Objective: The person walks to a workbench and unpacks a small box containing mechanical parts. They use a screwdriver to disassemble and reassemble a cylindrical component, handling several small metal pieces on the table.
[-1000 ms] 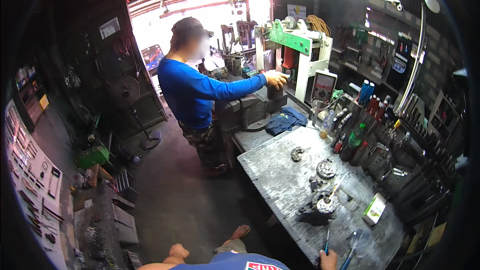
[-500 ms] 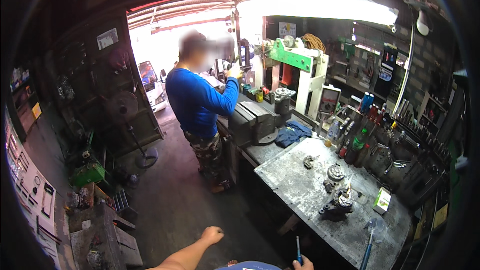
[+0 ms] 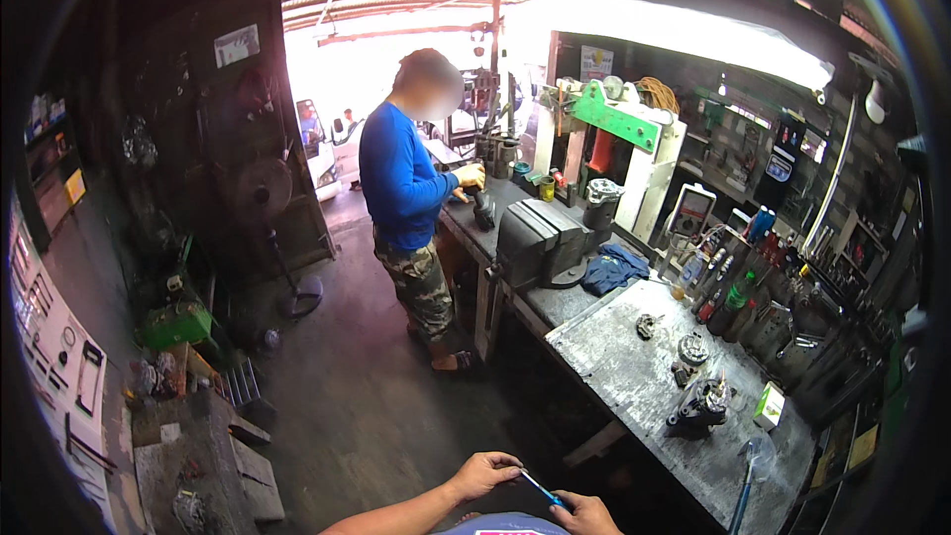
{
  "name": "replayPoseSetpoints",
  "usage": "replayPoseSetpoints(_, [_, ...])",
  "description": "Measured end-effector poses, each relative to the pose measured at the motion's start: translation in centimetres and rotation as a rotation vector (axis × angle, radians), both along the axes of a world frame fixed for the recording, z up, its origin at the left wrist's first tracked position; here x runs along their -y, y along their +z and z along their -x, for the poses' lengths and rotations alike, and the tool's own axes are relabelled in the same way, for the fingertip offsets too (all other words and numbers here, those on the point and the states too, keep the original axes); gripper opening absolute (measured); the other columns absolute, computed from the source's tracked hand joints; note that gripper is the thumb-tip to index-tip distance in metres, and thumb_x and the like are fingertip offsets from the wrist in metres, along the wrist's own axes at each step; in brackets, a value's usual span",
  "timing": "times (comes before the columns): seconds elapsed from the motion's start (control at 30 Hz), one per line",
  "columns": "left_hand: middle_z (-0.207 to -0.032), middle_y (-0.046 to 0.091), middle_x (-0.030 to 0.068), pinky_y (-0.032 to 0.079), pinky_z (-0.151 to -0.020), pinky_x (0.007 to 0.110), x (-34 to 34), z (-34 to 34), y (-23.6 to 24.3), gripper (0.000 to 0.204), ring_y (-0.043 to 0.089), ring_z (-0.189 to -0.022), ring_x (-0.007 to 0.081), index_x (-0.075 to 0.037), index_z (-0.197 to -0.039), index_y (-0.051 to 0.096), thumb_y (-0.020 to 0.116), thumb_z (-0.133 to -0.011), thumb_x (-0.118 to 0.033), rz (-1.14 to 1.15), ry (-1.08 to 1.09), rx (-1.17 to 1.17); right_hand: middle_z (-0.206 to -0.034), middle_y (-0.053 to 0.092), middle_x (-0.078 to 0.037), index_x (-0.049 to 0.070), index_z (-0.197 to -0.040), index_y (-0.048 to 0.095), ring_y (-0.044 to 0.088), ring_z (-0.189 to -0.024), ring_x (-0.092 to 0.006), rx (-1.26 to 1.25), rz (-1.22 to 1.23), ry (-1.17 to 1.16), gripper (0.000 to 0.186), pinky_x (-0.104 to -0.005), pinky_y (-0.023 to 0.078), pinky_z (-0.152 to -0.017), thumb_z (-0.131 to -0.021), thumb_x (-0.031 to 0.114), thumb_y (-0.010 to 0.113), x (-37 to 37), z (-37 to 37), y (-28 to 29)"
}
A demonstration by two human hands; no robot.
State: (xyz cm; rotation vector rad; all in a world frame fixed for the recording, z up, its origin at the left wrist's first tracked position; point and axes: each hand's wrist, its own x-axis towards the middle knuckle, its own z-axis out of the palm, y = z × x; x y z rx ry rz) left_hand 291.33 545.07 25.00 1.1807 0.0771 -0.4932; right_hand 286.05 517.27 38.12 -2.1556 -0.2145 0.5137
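Note:
A slim tool with a blue handle and a metal shaft [image 3: 540, 486] spans the gap between my two hands, in front of my body. My right hand [image 3: 586, 515] is closed round its blue end. At the other end, the fingers of my left hand [image 3: 485, 476] pinch its tip. The tool is too small to name its exact kind. To the right, a metal workbench [image 3: 584, 337] carries a dismantled metal machine part [image 3: 701, 402], a round metal part [image 3: 692, 348] and a smaller metal piece [image 3: 646, 326].
A co-worker in a blue shirt [image 3: 396, 173] stands ahead, hands on a dark part at the far bench. A large vise [image 3: 540, 238] and a blue cloth [image 3: 614, 269] lie between. A white-green box [image 3: 769, 405] and blue-handled tool [image 3: 741, 507] rest at right; a fan [image 3: 264, 185] stands left.
My left hand has come rightward to the tool and taken its tip. The tool has tilted from upright to slanting. The co-worker has lowered their hands to the bench. The view has shifted slightly.

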Motion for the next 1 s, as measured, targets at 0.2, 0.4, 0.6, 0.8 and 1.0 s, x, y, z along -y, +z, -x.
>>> replayPoseSetpoints(0.2, [-0.115, 0.081, 0.0090, 0.065, -0.097, 0.032, -1.4, 0.5, 0.0, 0.026, 0.079, -0.107, 0.0168, 0.002, -0.128, 0.076, 0.078, -0.108, -0.015, 0.009, -0.062, -0.024, -0.113, 0.082, -0.025, 0.006, -0.135, 0.078, 0.082, -0.102, -0.0334, -0.025, 0.054, 0.173, 0.035, -0.0431, 0.063, -0.092, -0.103, 0.019, 0.073, 0.1, -2.6, 1.4])
replayPoseSetpoints(0.4, [-0.111, 0.083, 0.0107, 0.066, -0.092, 0.033, -0.5, -1.3, 2.0, 0.033, 0.081, -0.100, 0.0177, 0.004, -0.129, 0.076, 0.082, -0.106, -0.019, -0.167, -0.223, 0.007, -0.112, 0.082, -0.021, 0.008, -0.135, 0.078, 0.081, -0.103, -0.0366, 0.106, 0.016, 0.181, 0.036, -0.0450, 0.062, -0.092, -0.100, 0.017, 0.076, 2.5, -2.8, 0.8])
replayPoseSetpoints(0.6, [-0.111, 0.084, 0.0113, 0.066, -0.089, 0.031, 6.6, -3.6, 4.9, 0.035, 0.081, -0.097, 0.0158, 0.005, -0.131, 0.078, 0.081, -0.106, -0.020, -0.228, -0.215, 0.058, -0.099, 0.078, -0.018, 0.013, -0.132, 0.080, 0.077, -0.091, -0.0389, 0.441, 0.088, 0.139, 0.033, -0.0475, 0.061, -0.083, -0.099, 0.018, 0.080, 9.2, -3.9, -1.4])
replayPoseSetpoints(0.8, [-0.103, 0.078, 0.0009, 0.059, -0.089, 0.028, 14.6, -5.6, 4.7, 0.034, 0.071, -0.094, 0.0089, -0.002, -0.124, 0.079, 0.081, -0.107, -0.032, -0.097, -0.260, 0.117, -0.117, 0.084, -0.018, -0.004, -0.139, 0.074, 0.076, -0.105, -0.0205, -0.069, -0.279, 0.015, 0.043, -0.0375, 0.060, -0.094, -0.102, 0.017, 0.074, 16.5, -4.5, -2.8])
replayPoseSetpoints(1.0, [-0.103, 0.077, 0.0003, 0.057, -0.090, 0.028, 19.8, -6.9, 4.0, 0.034, 0.069, -0.095, 0.0094, -0.002, -0.126, 0.079, 0.078, -0.109, -0.031, -0.057, -0.028, 0.021, -0.119, 0.084, -0.020, -0.004, -0.139, 0.075, 0.077, -0.106, -0.0233, -0.023, -0.318, -0.072, 0.044, -0.0382, 0.059, -0.096, -0.101, 0.019, 0.075, 18.5, -6.1, -5.1])
